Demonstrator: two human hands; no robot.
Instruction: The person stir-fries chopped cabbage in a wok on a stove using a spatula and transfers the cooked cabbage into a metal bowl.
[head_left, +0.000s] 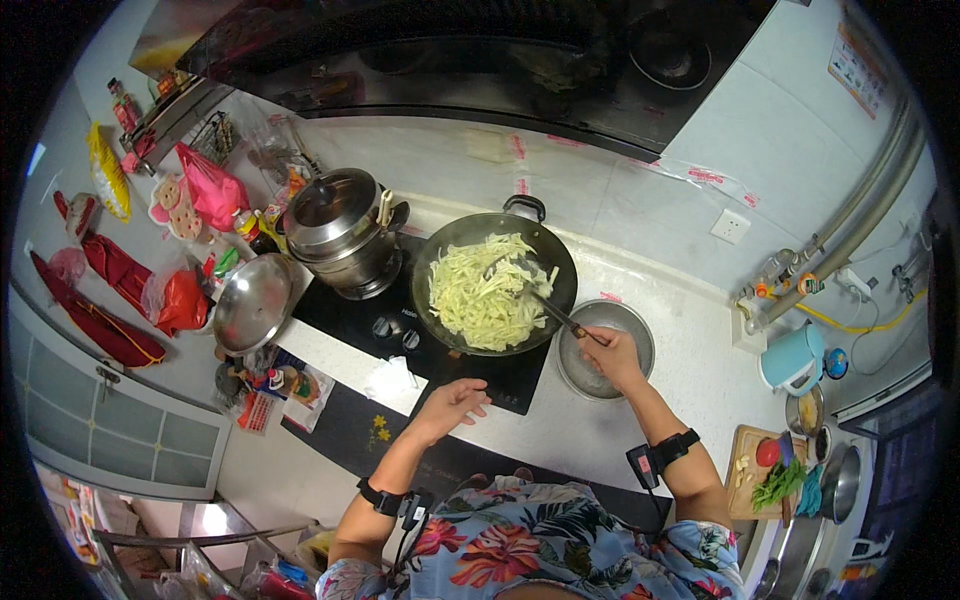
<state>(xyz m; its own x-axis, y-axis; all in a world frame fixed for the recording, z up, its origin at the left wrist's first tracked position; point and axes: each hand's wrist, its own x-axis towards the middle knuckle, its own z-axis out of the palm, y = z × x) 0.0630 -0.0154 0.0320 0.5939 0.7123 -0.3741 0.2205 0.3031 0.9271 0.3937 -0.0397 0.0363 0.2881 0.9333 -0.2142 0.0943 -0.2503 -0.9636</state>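
Note:
My right hand grips the dark handle of a cooking spatula. The spatula's head is partly hidden among pale green shredded vegetable strips, likely cabbage. They fill much of a dark wok, which sits on the right side of a black gas hob. My left hand hovers before the hob's front edge, its fingers loosely apart with nothing in them. Beneath my right hand, a round metal mesh strainer rests on the white counter.
A lidded steel pot stands on the left burner. A metal lid leans left of it. White paper lies by the hob. At right are a blue kettle and a cutting board with a tomato and greens. A range hood overhangs the back.

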